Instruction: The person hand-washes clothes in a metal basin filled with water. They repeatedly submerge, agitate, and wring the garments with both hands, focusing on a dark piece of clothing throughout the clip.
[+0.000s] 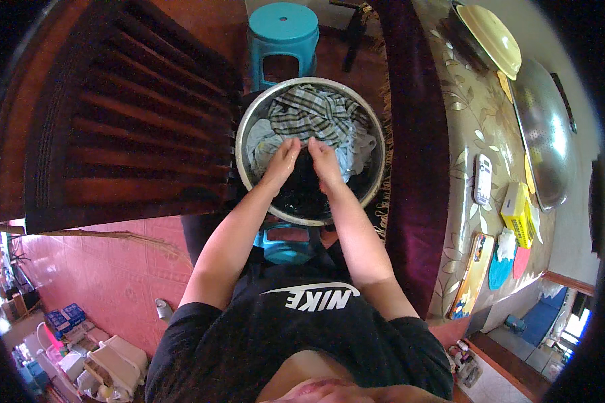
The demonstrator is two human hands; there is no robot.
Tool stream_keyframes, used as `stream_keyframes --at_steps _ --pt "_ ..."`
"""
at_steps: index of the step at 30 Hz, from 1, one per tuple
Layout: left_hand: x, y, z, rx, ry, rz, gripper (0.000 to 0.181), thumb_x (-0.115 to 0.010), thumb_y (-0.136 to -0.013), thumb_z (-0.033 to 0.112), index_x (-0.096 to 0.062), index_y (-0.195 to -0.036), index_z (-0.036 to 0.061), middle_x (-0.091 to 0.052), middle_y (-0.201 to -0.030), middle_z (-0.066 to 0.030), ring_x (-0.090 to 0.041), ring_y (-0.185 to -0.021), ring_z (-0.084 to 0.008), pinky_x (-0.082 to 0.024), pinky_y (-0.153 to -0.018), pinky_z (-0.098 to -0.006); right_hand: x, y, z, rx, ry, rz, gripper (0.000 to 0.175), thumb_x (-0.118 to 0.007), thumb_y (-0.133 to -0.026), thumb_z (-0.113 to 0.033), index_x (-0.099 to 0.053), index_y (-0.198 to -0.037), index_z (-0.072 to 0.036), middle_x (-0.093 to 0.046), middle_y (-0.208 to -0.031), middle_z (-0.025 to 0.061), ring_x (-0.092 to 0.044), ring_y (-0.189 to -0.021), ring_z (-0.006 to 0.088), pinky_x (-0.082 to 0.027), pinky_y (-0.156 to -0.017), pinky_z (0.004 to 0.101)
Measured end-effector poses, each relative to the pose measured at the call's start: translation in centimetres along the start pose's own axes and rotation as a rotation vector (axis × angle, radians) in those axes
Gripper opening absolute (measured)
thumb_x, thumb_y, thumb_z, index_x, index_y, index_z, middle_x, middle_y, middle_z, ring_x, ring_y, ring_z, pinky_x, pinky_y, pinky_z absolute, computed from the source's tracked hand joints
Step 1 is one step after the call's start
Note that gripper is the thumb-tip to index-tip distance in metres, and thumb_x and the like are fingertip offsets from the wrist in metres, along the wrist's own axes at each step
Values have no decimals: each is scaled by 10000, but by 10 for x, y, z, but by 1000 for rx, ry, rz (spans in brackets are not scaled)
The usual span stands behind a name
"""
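A round metal basin [310,80] full of wet laundry stands before me. Inside it lie a black-and-white plaid cloth [310,113] at the far side and pale cloth [360,151] around it. Dark, wet cloth [302,194] fills the near part. My left hand [282,163] and my right hand [326,163] are over the middle of the basin, a small gap apart, thumbs up and fingers curled. Dark cloth spans the gap between them, and both hands appear to grip it. My fingertips are mostly hidden.
Beyond the basin stands a turquoise plastic stool [282,25]; another turquoise stool [287,244] shows below its near rim. A slatted wooden chair [146,126] is at left. The covered table [459,201] at right holds a phone [471,277], a remote [483,179], a yellow box [519,216] and a metal colander [547,136].
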State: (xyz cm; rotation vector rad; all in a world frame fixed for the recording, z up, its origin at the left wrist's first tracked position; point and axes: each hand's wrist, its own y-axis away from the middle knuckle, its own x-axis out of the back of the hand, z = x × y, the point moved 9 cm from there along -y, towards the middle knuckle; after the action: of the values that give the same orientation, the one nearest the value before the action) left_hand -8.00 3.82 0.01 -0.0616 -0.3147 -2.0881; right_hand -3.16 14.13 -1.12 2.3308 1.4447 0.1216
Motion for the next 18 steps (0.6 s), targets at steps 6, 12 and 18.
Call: stream_keyframes --at_steps 6,12,18 --pt "22 -5 -20 37 9 -22 353 -577 -812 289 -578 -1000 -10 -597 -937 -79 -541 -864 -170 -405 -790 -292 7 5 5 43 1181 -243 340 -553 -813 -329 -607 -794 5 -599 -716 188 -594 -718 315 -452 -633 387" --pt "12 -6 -39 151 -854 27 338 -459 -850 338 -510 -1081 98 -604 -837 -189 -571 -806 -381 -449 -673 -459 9 8 9 151 1215 205 294 -561 -794 -301 -558 -824 -9 -600 -733 207 -594 -731 358 -466 -639 444" --pt "-19 -25 -73 155 -1014 -69 235 -396 -872 275 -490 -941 71 -610 -841 -195 -603 -737 -352 -464 -658 -484 10 -17 36 122 1348 197 241 -541 -794 -266 -546 -840 -29 -613 -787 189 -601 -774 331 -478 -672 436"
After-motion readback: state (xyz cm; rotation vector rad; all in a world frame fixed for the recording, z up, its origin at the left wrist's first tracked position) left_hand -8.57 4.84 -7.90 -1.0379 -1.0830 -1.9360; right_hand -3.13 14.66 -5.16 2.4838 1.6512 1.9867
